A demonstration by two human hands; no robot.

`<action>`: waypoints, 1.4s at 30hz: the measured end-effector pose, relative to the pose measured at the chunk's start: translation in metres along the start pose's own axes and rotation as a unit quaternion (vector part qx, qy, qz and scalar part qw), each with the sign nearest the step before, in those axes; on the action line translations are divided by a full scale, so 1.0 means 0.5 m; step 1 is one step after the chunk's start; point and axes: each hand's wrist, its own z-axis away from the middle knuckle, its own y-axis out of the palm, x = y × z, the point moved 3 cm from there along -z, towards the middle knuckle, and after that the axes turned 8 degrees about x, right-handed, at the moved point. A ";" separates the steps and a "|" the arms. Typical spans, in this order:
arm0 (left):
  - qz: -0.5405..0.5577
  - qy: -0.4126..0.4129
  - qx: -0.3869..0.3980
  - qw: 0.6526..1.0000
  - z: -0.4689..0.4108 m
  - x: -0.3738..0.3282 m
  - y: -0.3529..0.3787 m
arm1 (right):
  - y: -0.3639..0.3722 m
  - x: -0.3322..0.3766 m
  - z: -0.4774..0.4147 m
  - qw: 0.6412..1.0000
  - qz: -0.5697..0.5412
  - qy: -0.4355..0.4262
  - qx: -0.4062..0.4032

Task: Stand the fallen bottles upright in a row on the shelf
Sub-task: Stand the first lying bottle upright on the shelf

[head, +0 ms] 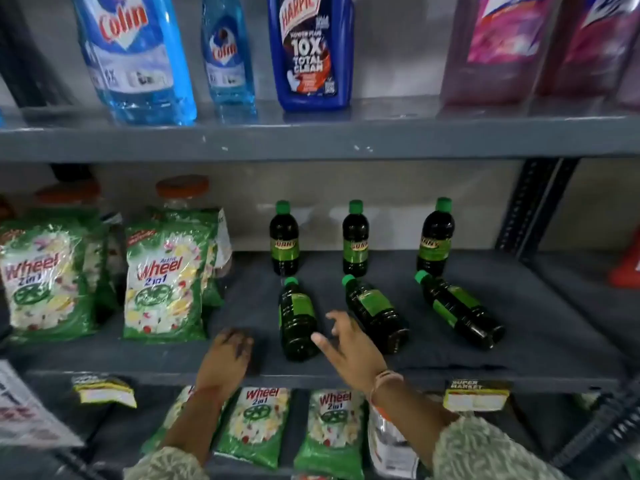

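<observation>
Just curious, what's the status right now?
Left hand flat on grey shelf. Right hand open, between two fallen dark green-capped bottles. Nothing in the way.

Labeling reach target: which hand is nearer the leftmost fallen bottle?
Right. The right hand hovers open beside the bottle; the left hand rests on the shelf edge, farther left.

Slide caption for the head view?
Right hand reaches between fallen bottles; left hand rests on the shelf; three stand behind.

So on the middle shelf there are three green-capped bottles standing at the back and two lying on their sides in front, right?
Not quite: the head view shows three lying in front, not two: the left fallen bottle, the middle fallen bottle and the right fallen bottle. The three standing bottles at the back are correct.
</observation>
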 end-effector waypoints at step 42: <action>-0.155 -0.012 0.081 0.985 -0.070 0.003 0.057 | 0.106 -0.025 -0.166 0.981 -0.109 0.092 -0.133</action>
